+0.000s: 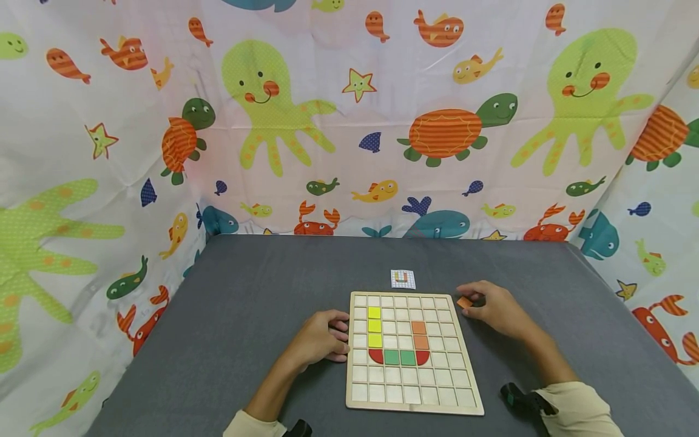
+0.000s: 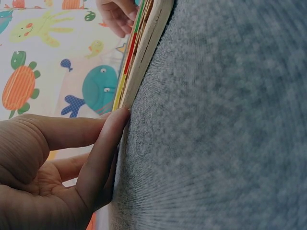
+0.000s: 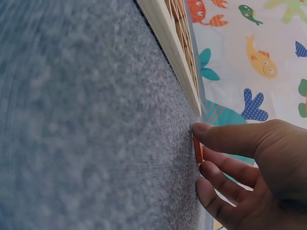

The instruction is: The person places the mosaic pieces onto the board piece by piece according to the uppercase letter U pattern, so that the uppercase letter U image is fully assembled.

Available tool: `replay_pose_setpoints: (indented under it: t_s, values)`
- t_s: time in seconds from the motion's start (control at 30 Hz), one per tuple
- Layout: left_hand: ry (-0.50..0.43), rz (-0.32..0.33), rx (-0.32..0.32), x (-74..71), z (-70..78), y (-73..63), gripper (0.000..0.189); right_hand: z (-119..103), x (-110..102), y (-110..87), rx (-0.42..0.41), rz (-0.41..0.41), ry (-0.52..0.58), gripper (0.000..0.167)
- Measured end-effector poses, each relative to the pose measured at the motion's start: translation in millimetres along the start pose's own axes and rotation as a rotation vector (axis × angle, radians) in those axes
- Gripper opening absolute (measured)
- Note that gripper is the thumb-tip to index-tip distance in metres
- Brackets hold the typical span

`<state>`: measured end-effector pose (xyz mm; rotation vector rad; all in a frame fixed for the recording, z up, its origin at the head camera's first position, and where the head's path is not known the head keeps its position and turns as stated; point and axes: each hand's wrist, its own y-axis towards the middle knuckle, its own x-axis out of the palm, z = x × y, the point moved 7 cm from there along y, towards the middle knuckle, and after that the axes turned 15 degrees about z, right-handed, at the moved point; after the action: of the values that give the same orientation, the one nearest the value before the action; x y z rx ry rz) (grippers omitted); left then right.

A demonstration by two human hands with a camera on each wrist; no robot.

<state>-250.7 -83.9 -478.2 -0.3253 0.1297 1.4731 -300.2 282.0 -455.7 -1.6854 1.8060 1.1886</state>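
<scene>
A wooden grid board lies on the table with colored tiles in a U shape. Its left side is a yellow column, its bottom a pair of green tiles between two rounded red corner pieces, and its right side two orange tiles. Beyond the board's upper right corner, my right hand pinches a loose orange square tile between thumb and fingers, close over the cloth. My left hand rests with loosely bent fingers against the board's left edge, fingertips at the wood.
Just behind the board lies a small pattern card showing a U shape on a grid. Grey cloth covers the table. A curtain printed with sea animals hangs at the back and both sides.
</scene>
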Motion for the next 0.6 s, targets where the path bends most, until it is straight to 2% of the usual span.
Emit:
replay_pose_setpoints:
  t_s: [0.33,0.6]
  values:
    - [-0.002,-0.001,-0.007,0.4,0.4,0.1,0.065,3.0,-0.6,0.2,-0.03,-0.009,-0.01,0.035]
    - [-0.01,-0.003,-0.01,0.7,-0.3,0.5,0.065,9.3,-2.7,-2.2,0.0,-0.045,-0.067,0.027]
